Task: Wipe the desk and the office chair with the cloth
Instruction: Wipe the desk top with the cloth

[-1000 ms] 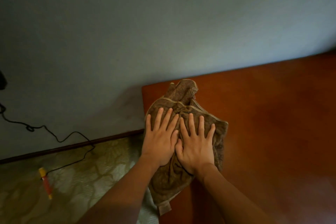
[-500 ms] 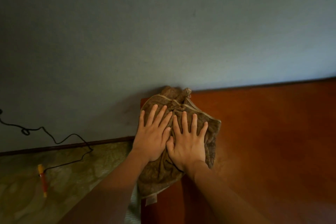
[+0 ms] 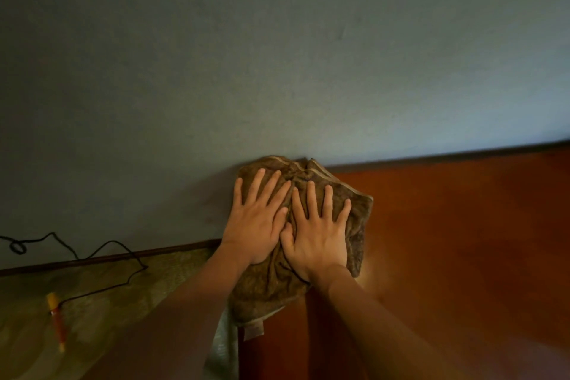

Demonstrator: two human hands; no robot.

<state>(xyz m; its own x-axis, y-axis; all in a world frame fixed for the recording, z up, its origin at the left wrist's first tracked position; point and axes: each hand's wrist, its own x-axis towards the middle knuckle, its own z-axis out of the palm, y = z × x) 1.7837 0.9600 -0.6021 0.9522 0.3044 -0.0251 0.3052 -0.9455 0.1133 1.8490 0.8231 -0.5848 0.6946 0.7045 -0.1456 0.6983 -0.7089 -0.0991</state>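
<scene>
Both the left hand (image 3: 256, 225) and the right hand (image 3: 317, 234) press straight, spread fingers (image 3: 311, 197) flat on the brown cloth (image 3: 268, 290), gripping nothing, at the far left corner of the bench (image 3: 447, 241), against the wall (image 3: 277, 71), so the rest of it lies rightward.

The left arm (image 3: 191, 302) and right arm (image 3: 379, 321) reach forward, bare. The left hand (image 3: 254, 225) and right hand (image 3: 317, 239) lie palm down, side by side, fingers (image 3: 311, 197) straight and spread, thumbs close together.
</scene>
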